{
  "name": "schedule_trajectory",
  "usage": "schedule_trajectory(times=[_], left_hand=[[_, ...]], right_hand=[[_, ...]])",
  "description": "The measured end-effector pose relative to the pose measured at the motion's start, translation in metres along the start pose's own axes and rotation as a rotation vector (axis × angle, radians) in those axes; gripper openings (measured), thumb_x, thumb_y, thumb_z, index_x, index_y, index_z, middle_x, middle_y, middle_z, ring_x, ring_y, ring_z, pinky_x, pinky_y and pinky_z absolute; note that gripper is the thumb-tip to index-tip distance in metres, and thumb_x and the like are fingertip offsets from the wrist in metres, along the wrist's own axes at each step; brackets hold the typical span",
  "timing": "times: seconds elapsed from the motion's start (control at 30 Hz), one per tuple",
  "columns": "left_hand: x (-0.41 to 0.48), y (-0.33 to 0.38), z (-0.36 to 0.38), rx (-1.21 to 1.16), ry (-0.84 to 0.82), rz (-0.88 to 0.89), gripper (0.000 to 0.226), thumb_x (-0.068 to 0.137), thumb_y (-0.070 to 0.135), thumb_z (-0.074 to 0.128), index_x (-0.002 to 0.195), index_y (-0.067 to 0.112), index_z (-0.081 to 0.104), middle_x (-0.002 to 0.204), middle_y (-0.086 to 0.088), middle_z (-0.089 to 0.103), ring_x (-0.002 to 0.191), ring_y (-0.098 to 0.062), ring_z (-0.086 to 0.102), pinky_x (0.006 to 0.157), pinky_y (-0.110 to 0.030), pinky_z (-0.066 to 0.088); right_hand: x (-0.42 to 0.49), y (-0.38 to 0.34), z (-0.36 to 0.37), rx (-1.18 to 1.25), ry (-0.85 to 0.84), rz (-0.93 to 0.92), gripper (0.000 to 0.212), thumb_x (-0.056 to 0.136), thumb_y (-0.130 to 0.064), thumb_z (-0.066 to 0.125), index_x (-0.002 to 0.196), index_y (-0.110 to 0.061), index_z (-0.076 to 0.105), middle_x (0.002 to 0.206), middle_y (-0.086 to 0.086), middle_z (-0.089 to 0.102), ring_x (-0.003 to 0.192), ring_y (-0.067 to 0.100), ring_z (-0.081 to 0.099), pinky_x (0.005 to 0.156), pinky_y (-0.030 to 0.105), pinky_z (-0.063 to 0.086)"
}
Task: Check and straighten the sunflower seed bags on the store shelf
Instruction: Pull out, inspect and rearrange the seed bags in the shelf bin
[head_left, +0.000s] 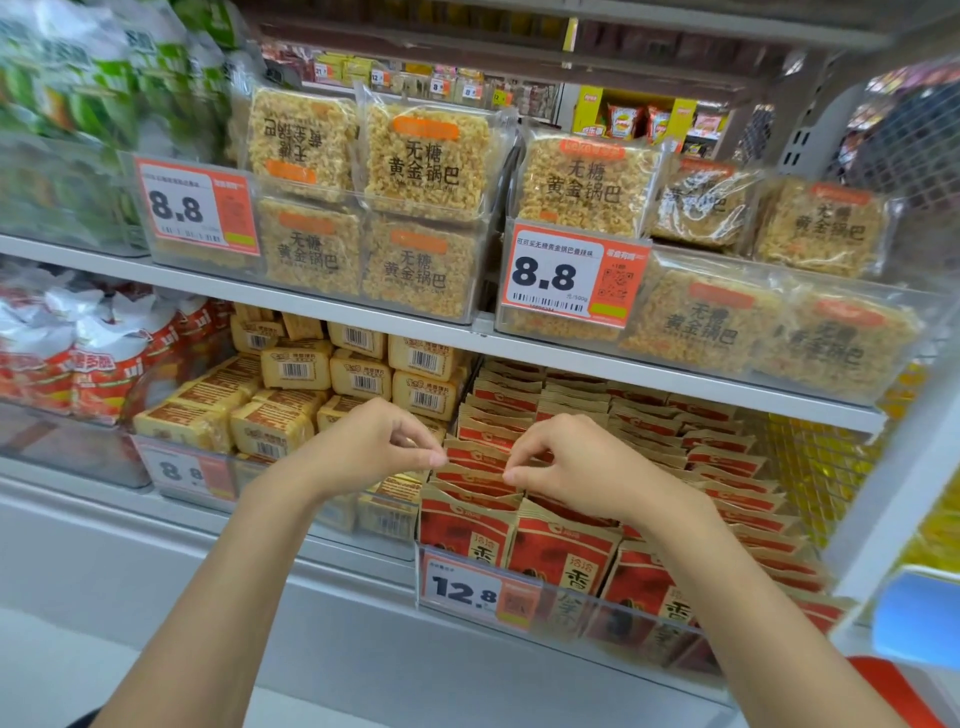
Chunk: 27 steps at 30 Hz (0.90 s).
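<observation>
1. The head view, the only one, looks down on a low shelf (363, 566) where the sunflower seed bags (561, 551) stand in rows inside a clear bin. They are filed upright, one behind another, so that the red fronts face the shopper.
2. The left hand (374, 447) has its fingers curled, with thumb and forefinger closed together at the top left corner of the middle bag (475, 474) in the front left column.
3. The right hand (566, 467) mirrors it, thumb and forefinger nipped at the same bag's top right corner. The contact is small in the picture, but both hands appear to pinch the top edge.
4. Gripping both corners probably lets the person pull the bag square and level with its neighbours without crushing the contents.
5. A price tag (467, 587) reading 12.8 is clipped to the bin front, below the front bags.
6. Yellow snack packs (291, 369) fill the bin just to the left. Clear packs of rice crust (426, 156) sit on the shelf above.
7. The rows farther right lean back unevenly, so more straightening seems to remain.
</observation>
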<state>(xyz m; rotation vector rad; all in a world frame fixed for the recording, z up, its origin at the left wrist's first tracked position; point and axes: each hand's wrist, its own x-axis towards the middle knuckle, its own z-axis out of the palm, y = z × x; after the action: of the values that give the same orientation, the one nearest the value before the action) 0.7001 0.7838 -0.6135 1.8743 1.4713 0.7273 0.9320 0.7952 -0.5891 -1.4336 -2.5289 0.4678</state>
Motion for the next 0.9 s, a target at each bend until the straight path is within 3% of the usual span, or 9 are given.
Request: schedule_trajectory(times=[0.13, 0.27, 0.4, 0.47, 0.57, 0.77, 0.9], left_hand=[[0.005, 0.008, 0.009, 0.076, 0.150, 0.053, 0.010, 0.092, 0.026, 0.067, 0.086, 0.028, 0.074, 0.085, 0.018, 0.067, 0.079, 0.002, 0.060, 0.077, -0.021, 0.047], [0.006, 0.009, 0.009, 0.040, 0.099, 0.036, 0.011, 0.094, 0.023, 0.064, 0.090, 0.020, 0.074, 0.056, 0.028, 0.061, 0.052, 0.013, 0.053, 0.055, -0.009, 0.040], [0.003, 0.005, 0.002, -0.017, 0.158, 0.017, 0.013, 0.094, 0.025, 0.064, 0.089, 0.022, 0.074, 0.064, 0.020, 0.065, 0.057, 0.012, 0.055, 0.059, -0.011, 0.039], [0.003, 0.005, 0.002, -0.023, 0.211, 0.008, 0.013, 0.095, 0.024, 0.062, 0.090, 0.023, 0.074, 0.075, 0.015, 0.067, 0.064, 0.007, 0.059, 0.061, -0.011, 0.041], [0.002, 0.004, 0.003, -0.033, 0.264, 0.001, 0.013, 0.096, 0.022, 0.061, 0.092, 0.022, 0.073, 0.087, 0.012, 0.070, 0.075, -0.001, 0.062, 0.067, -0.017, 0.045], [0.000, 0.001, -0.002, -0.072, 0.310, 0.017, 0.013, 0.095, 0.021, 0.062, 0.092, 0.021, 0.075, 0.086, 0.010, 0.073, 0.082, -0.010, 0.067, 0.079, -0.032, 0.057], [-0.001, 0.001, -0.002, -0.116, 0.331, 0.030, 0.014, 0.095, 0.020, 0.062, 0.091, 0.023, 0.074, 0.083, 0.009, 0.073, 0.077, -0.011, 0.068, 0.075, -0.030, 0.056]], right_hand=[[0.000, 0.002, 0.009, 0.025, 0.160, 0.017, 0.020, 0.096, -0.034, 0.059, 0.102, -0.023, 0.075, 0.105, -0.011, 0.071, 0.101, 0.007, 0.061, 0.093, 0.031, 0.050], [0.001, 0.003, -0.002, 0.030, 0.104, 0.026, 0.016, 0.096, -0.033, 0.059, 0.100, -0.025, 0.073, 0.100, -0.014, 0.069, 0.089, 0.001, 0.061, 0.082, 0.024, 0.049], [0.013, 0.011, -0.016, 0.074, 0.280, 0.059, 0.019, 0.095, -0.025, 0.061, 0.113, -0.026, 0.069, 0.099, -0.013, 0.068, 0.092, 0.003, 0.061, 0.086, 0.024, 0.049], [0.020, 0.014, -0.012, -0.018, 0.237, 0.070, 0.025, 0.093, -0.027, 0.065, 0.116, -0.023, 0.069, 0.104, -0.010, 0.069, 0.094, 0.005, 0.060, 0.087, 0.022, 0.047], [0.025, 0.010, -0.004, -0.118, 0.198, 0.073, 0.015, 0.091, -0.028, 0.066, 0.102, -0.022, 0.076, 0.106, -0.007, 0.072, 0.095, 0.008, 0.062, 0.086, 0.026, 0.050], [0.031, 0.008, -0.001, -0.216, 0.161, 0.056, 0.013, 0.091, -0.028, 0.067, 0.095, -0.021, 0.077, 0.105, -0.006, 0.071, 0.099, 0.013, 0.063, 0.093, 0.035, 0.051], [0.018, 0.000, -0.005, -0.091, 0.365, -0.023, 0.013, 0.098, -0.026, 0.055, 0.101, -0.022, 0.066, 0.093, -0.011, 0.061, 0.089, 0.009, 0.058, 0.080, 0.028, 0.048]])
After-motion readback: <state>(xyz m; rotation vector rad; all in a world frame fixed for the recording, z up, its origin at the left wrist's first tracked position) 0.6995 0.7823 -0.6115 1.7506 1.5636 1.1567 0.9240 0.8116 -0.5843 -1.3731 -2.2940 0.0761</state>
